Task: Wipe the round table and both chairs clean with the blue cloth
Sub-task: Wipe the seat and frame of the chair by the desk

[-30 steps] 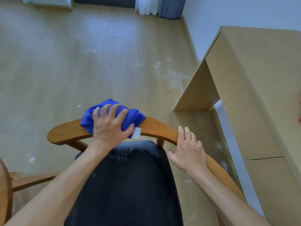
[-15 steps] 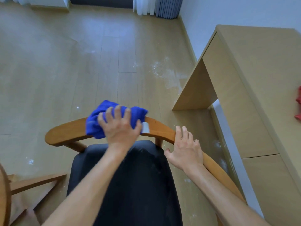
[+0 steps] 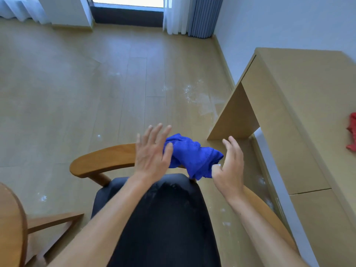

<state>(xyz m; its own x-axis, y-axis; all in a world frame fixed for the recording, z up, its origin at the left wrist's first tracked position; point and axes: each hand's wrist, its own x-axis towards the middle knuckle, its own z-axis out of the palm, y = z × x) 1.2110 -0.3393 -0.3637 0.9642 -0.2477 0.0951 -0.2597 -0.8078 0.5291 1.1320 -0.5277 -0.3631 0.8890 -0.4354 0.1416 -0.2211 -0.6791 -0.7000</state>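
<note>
Wood of a round tabletop [image 3: 11,224] curves into the lower left corner of the head view, with part of a second wooden chair frame [image 3: 55,220] just beside it on the pale plank floor [image 3: 77,93]. Further right, the near chair [image 3: 100,160] fills the middle: a curved wooden backrest rail above a dark padded seat [image 3: 167,218]. Over the rail, the left hand [image 3: 152,151] is spread wide, fingers straight and fanned, palm down; its thumb side touches the blue cloth [image 3: 192,157] but the grip is loose and holds nothing. Bunched into a lump, the cloth sits on top of the rail between the two hands, a corner hanging toward the seat. At its right end, the right hand [image 3: 229,164] has fingers loosely curved and raised; whether its thumb pinches the cloth's edge cannot be told, since that contact is hidden. Farther right stands a light wooden desk [image 3: 289,112] with a red object [image 3: 351,135] at the edge of view. Judging by this, the step in hand is wiping the chair's backrest, with the cloth seemingly being passed or regathered between hands. Next, one hand needs a firm hold on the cloth, then pressure along the right part of the rail; the seat looks unfinished too.
</note>
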